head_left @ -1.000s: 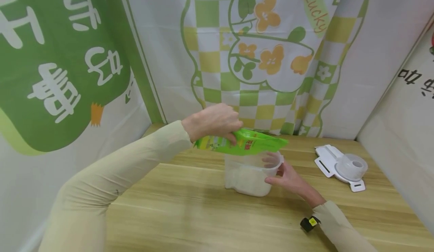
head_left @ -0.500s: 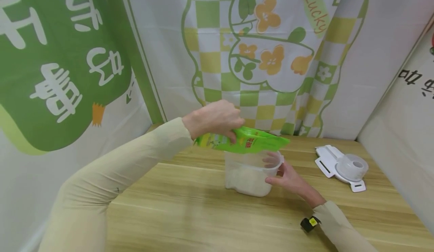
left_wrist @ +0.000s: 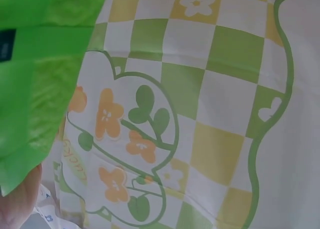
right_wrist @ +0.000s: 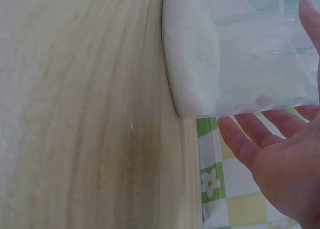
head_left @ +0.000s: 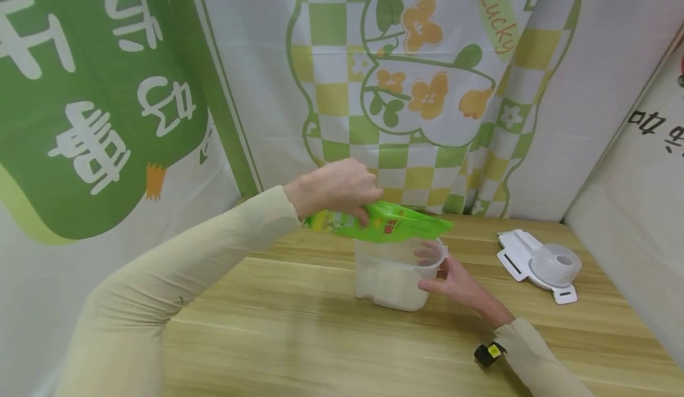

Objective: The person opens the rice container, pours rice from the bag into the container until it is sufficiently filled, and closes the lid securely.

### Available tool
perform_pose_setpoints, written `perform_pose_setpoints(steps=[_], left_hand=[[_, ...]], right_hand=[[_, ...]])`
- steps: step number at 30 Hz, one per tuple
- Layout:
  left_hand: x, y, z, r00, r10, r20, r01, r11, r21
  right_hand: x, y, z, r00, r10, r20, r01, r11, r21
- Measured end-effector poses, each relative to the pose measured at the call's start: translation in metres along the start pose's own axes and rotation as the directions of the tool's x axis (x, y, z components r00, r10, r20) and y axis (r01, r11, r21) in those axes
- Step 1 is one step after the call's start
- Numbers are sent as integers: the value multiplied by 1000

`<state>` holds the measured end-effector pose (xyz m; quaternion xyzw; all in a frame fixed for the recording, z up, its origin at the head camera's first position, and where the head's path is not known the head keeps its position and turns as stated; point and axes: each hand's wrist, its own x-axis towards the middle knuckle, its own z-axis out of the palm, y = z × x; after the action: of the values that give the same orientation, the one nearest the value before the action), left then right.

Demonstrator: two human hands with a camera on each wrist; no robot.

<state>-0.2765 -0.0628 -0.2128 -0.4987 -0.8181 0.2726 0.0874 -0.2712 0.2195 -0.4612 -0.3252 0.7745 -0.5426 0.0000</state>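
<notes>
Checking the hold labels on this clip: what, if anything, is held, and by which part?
Left grip: green plastic bag, by its upper edge. Right grip: translucent plastic container, around its right side, thumb in front.

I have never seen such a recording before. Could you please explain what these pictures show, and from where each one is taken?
There is no robot here: you see a person's two bare hands. The wide view comes from a camera worn on the head, looking forward and down. The other two views come from cameras on the wrists, one on each.

The left hand grips a bright green, printed plastic bag, held sideways above a clear plastic container. The right hand touches the container's side. White, grainy material lies inside it.

The container stands on a light brown, wood-grained table. To the right lies a flat, white plastic piece with a translucent round cup on it.
</notes>
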Motion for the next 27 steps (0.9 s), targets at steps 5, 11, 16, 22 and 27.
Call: perform_pose_setpoints(steps=[5, 11, 16, 22, 27], left_hand=[[2, 1, 0, 1000, 10, -12, -10, 1000, 10], [5, 2, -1, 1000, 17, -20, -17, 1000, 6], [7, 3, -3, 1000, 18, -20, -18, 1000, 12], [11, 3, -4, 1000, 15, -25, -15, 1000, 11], [12, 3, -4, 1000, 19, -24, -19, 1000, 5]], right_hand=[[-1, -1, 1, 1000, 16, 4, -16, 1000, 18], [-2, -1, 1, 1000, 12, 14, -12, 999, 31], [-1, -1, 2, 1000, 8, 9, -8, 1000, 22], [-1, -2, 2, 1000, 7, 4, -7, 1000, 22], [-2, -3, 2, 1000, 4, 4, -4, 999, 38]])
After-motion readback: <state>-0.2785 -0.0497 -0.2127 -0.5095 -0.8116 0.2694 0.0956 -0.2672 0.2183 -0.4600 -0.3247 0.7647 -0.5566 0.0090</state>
